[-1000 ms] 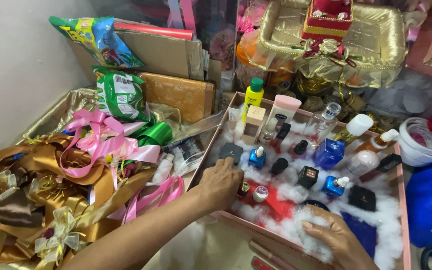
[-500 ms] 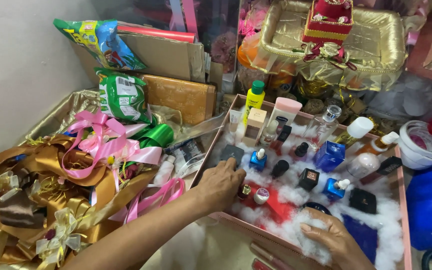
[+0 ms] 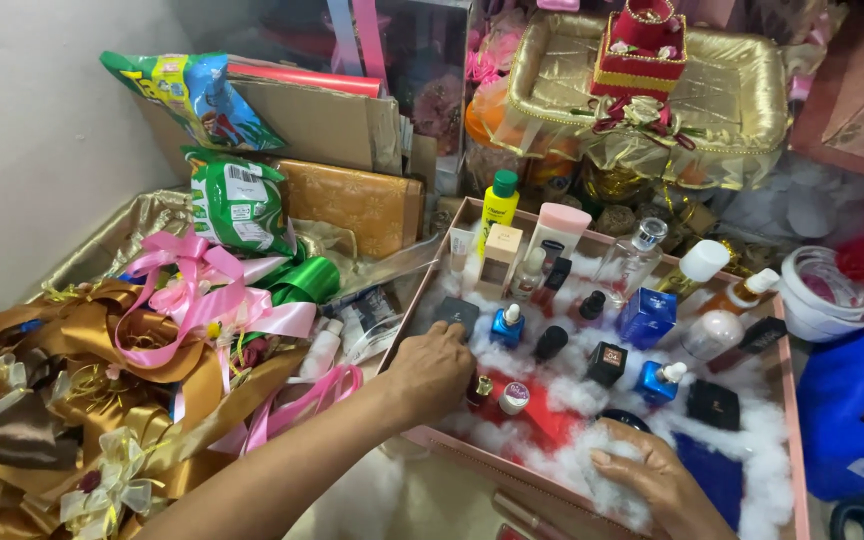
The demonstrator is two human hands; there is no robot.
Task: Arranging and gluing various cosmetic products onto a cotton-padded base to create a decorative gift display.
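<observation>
In the pink tray [image 3: 790, 400] of cosmetics, on its bed of white stuffing [image 3: 752, 440], my left hand [image 3: 432, 368] rests near the left wall, fingers curled down beside a small dark red bottle [image 3: 479, 390] and a round white-capped jar [image 3: 512, 397]; I cannot tell whether it grips anything. My right hand [image 3: 652, 480] lies at the near edge, palm down, fingers spread and loose over a tuft of the stuffing, holding nothing firm. Just beyond my left hand sit a flat grey compact [image 3: 455, 314] and a blue bottle [image 3: 508, 327]. Farther back stand a yellow bottle with a green cap [image 3: 498, 205] and a pink-topped tube [image 3: 557, 232]. Left of the tray lie pink ribbons [image 3: 202, 290] and gold ribbons [image 3: 62, 400].
</observation>
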